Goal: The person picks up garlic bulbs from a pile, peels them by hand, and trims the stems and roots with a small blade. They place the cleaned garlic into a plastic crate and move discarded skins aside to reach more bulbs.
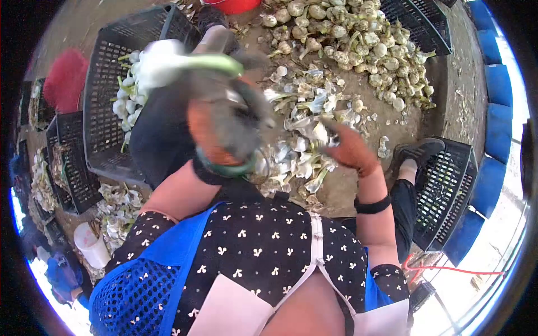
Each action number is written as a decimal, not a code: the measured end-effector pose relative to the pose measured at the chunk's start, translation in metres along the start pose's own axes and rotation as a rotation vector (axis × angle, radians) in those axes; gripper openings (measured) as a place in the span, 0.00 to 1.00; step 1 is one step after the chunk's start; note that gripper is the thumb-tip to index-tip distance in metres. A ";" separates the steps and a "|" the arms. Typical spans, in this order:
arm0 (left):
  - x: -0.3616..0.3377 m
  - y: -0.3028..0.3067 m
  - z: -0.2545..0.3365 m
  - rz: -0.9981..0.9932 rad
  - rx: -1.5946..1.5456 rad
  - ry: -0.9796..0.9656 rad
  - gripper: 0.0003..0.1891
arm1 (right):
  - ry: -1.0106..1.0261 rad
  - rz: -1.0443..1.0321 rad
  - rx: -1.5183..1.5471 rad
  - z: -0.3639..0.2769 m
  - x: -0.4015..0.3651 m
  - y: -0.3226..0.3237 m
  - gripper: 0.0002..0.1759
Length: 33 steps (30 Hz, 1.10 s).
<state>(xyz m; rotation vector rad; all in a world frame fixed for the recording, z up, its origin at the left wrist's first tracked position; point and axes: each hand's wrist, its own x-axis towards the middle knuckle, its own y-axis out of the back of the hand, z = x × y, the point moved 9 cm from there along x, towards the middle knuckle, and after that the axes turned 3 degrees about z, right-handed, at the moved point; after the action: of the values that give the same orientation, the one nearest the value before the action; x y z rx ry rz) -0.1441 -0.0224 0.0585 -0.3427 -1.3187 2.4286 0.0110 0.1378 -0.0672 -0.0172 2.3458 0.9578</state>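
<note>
My left hand (230, 126), in an orange and grey glove, is smeared by motion in front of my left thigh. A large white garlic bulb (159, 66) with a green stem is at its fingers, which look closed on the stem; the blur hides the exact grip. My right hand (354, 150), gloved the same way, hovers over a heap of garlic skins and cut stems (305, 162), thumb and fingers apart. Trimmed white bulbs (128, 103) lie in the black crate (106, 148) at my left, below the held bulb.
A large pile of untrimmed garlic (358, 42) lies ahead on the ground. Black crates stand at the far right (426, 22) and beside my right foot (448, 193). A red tub (232, 5) is at the top; a white bucket (91, 245) stands lower left.
</note>
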 end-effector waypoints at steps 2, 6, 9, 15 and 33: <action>0.009 0.015 0.020 0.077 0.556 -0.211 0.18 | -0.124 0.462 -0.101 0.068 0.025 0.045 0.34; -0.005 0.058 -0.072 0.251 0.511 0.568 0.17 | -0.255 0.606 -0.383 0.182 0.078 0.053 0.31; -0.020 0.064 -0.109 0.098 0.686 0.722 0.19 | -0.371 0.438 -0.430 0.208 0.103 0.044 0.30; -0.029 0.073 -0.144 -0.211 1.019 0.795 0.17 | -0.127 0.647 1.077 0.196 0.073 0.026 0.24; -0.052 0.034 -0.135 -0.424 0.950 0.705 0.17 | 0.163 0.643 0.714 -0.024 -0.058 0.035 0.31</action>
<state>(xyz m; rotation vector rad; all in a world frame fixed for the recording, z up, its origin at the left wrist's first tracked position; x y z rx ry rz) -0.0535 0.0411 -0.0402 -0.5027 0.0930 1.9799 0.0379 0.1361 -0.0008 1.0175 2.7706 0.3208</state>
